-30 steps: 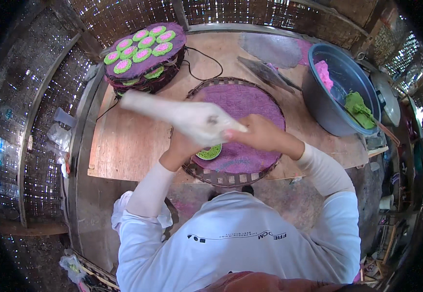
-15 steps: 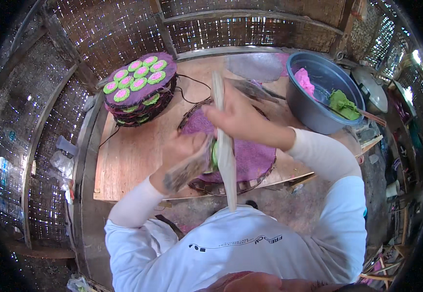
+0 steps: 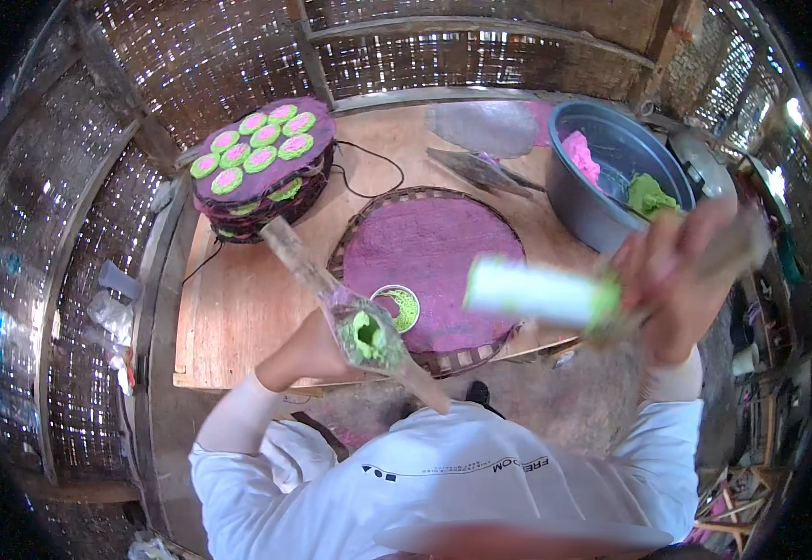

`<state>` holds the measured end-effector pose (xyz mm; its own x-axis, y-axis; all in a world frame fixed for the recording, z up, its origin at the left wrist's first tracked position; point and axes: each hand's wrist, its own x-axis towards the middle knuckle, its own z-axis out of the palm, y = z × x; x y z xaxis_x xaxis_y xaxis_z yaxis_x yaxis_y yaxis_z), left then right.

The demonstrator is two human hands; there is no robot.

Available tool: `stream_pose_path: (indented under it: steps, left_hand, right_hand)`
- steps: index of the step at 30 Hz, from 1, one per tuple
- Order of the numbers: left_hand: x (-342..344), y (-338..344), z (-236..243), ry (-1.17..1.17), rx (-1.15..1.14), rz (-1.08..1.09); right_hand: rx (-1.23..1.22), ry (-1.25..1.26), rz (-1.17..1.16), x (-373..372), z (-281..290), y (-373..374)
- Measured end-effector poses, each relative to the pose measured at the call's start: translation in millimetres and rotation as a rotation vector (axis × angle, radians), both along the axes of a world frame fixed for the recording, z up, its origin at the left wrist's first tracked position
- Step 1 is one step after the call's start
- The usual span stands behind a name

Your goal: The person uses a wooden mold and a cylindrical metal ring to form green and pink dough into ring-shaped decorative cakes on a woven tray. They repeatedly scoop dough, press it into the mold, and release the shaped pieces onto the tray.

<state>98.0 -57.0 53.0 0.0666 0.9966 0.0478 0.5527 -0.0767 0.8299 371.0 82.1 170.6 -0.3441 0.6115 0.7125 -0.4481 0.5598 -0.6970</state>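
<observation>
My left hand (image 3: 308, 353) is closed round the lower half of a wooden hand press (image 3: 301, 261), a long bar with a hole in its middle. Green dough (image 3: 374, 347) lines and smears that hole. Off to the right, my right hand (image 3: 681, 289) grips the press's plunger (image 3: 537, 291), a white cylinder with green dough on its end; both are motion-blurred. Between them lies a round woven tray (image 3: 350, 219) with a purple cloth (image 3: 434, 252). On the cloth, beside the press, sits a round ring mould (image 3: 414, 317) partly filled with thin green strands (image 3: 404, 301).
At the back left is a stack of trays (image 3: 238, 201) topped with pink-and-green rounds (image 3: 264, 135). A grey-blue basin (image 3: 602, 219) at the right holds pink dough (image 3: 579, 154) and green dough (image 3: 651, 194). A flat wooden tool (image 3: 476, 168) lies behind the tray on the wooden table (image 3: 247, 308).
The press has come apart: my right hand has pulled the plunger out and swung it right. My left hand has lowered and turned the lower half, exposing its hole and the ring mould.
</observation>
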Motion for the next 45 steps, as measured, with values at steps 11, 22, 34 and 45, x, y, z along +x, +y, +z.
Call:
stream_pose_path:
  steps: [11,22,34,45]
  left_hand:
    - [89,127,16,-0.123,1.361,0.524]
    - [95,193,41,0.623,1.431,0.842]
    - [84,228,30,0.691,1.381,0.817]
    - [100,219,50,0.711,1.297,0.955]
  right_hand:
    - [-0.998,0.44,0.376,-95,-87,111]
    - [0.722,-1.731,-0.969,209,-91,349]
    - [0.64,-1.799,-0.481,184,-110,352]
    - [0.615,-1.598,-0.7,169,-98,361]
